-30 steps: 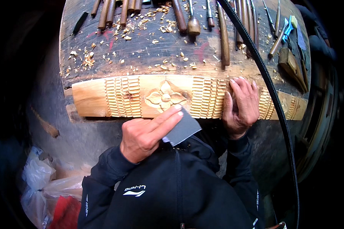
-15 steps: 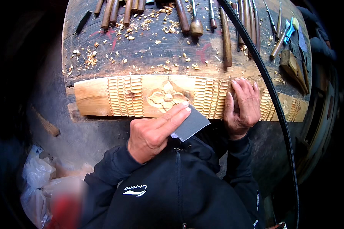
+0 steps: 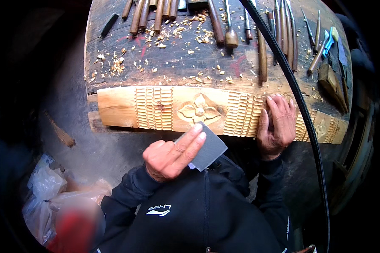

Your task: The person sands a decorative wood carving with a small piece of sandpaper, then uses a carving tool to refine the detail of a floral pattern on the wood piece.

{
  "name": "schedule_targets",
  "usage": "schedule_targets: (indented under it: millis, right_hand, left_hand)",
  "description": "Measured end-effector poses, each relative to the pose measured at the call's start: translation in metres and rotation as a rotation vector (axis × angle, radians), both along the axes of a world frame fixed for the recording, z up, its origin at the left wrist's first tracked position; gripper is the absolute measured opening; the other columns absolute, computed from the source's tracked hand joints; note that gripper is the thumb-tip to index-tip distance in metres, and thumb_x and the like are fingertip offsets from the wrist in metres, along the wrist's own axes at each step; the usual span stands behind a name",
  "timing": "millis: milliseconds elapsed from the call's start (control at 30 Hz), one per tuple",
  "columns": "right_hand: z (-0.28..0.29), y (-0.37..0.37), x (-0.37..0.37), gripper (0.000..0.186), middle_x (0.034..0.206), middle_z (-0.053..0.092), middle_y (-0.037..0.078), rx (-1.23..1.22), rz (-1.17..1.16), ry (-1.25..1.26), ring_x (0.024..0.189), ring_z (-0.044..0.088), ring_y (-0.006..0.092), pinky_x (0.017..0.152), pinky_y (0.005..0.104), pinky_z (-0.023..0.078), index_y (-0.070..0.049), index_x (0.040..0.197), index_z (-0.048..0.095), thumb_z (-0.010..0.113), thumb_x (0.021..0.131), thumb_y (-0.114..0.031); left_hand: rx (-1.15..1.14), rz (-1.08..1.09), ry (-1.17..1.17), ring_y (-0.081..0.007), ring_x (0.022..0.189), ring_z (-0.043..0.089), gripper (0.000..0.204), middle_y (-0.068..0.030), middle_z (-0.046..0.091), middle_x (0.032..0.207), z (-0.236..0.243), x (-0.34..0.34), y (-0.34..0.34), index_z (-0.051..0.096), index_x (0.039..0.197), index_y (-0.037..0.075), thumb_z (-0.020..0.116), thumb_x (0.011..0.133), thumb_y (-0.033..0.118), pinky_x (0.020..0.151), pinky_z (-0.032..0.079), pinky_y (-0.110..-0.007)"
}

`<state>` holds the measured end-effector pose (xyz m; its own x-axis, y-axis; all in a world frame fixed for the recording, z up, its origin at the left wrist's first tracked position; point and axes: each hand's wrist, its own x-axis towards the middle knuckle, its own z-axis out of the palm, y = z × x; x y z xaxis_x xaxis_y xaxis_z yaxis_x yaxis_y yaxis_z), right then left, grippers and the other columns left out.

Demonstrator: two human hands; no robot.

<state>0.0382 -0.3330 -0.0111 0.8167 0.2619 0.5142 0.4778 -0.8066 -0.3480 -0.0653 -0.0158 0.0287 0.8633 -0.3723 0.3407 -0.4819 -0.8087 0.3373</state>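
A long pale wooden board (image 3: 116,107) lies along the near edge of the workbench, carved with a four-petalled flower (image 3: 199,111) and bands of small stepped ridges. Between the fingers of my left hand (image 3: 169,158) is a dark grey piece of sandpaper (image 3: 211,147). Two fingers stretch across its upper face; the thumb is hidden beneath. The sheet's far corner is just below the flower, by the board's near edge; whether it touches the wood I cannot tell. My right hand (image 3: 278,126) rests on the board right of the flower, fingers extended toward the far edge, thumb apart.
Wood-handled carving tools (image 3: 158,17) line the bench's far side, with more at the right beside a wooden mallet-like block (image 3: 331,82) and a blue brush (image 3: 330,42). Wood chips (image 3: 117,65) are scattered about. A black cable (image 3: 297,90) crosses the right side. Plastic bags (image 3: 46,189) lie lower left.
My left hand has drawn the sandpaper toward me and left relative to the flower, off the carved petals. My right hand stays put on the board. The whole view has shifted slightly.
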Motion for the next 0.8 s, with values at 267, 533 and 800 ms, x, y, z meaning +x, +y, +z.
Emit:
schedule_targets:
  millis: [267, 533, 800]
  right_hand:
    - [-0.003, 0.0, 0.0, 0.034, 0.131, 0.084, 0.022, 0.006, 0.01, -0.003, 0.131, 0.08, 0.0425, 0.127, 0.0619, 0.051, 0.002, 0.133, 0.083, 0.082, 0.099, 0.001]
    - [0.0, 0.0, -0.001, 0.035, 0.131, 0.084, 0.022, 0.013, 0.01, 0.012, 0.13, 0.08, 0.0429, 0.127, 0.0622, 0.05, 0.002, 0.133, 0.082, 0.082, 0.098, 0.002]
    - [-0.001, 0.001, 0.0, 0.034, 0.131, 0.084, 0.023, 0.001, 0.008, 0.008, 0.131, 0.08, 0.0432, 0.126, 0.0611, 0.05, 0.003, 0.133, 0.082, 0.08, 0.099, 0.003]
  left_hand:
    - [0.001, 0.008, 0.03, -0.0102, 0.067, 0.072, 0.049, -0.0056, 0.086, 0.144, -0.002, 0.02, 0.033, 0.086, 0.142, 0.016, 0.078, 0.094, 0.009, 0.057, 0.052, -0.029]
    - [-0.019, -0.173, 0.277, -0.0183, 0.081, 0.085, 0.048, -0.0092, 0.086, 0.141, 0.023, 0.054, 0.051, 0.086, 0.141, 0.015, 0.079, 0.095, 0.006, 0.067, 0.062, -0.031]
    - [-0.018, -0.249, 0.298, -0.0193, 0.083, 0.085, 0.045, -0.0066, 0.088, 0.137, 0.023, 0.066, 0.06, 0.087, 0.139, 0.017, 0.08, 0.096, 0.01, 0.07, 0.065, -0.031]
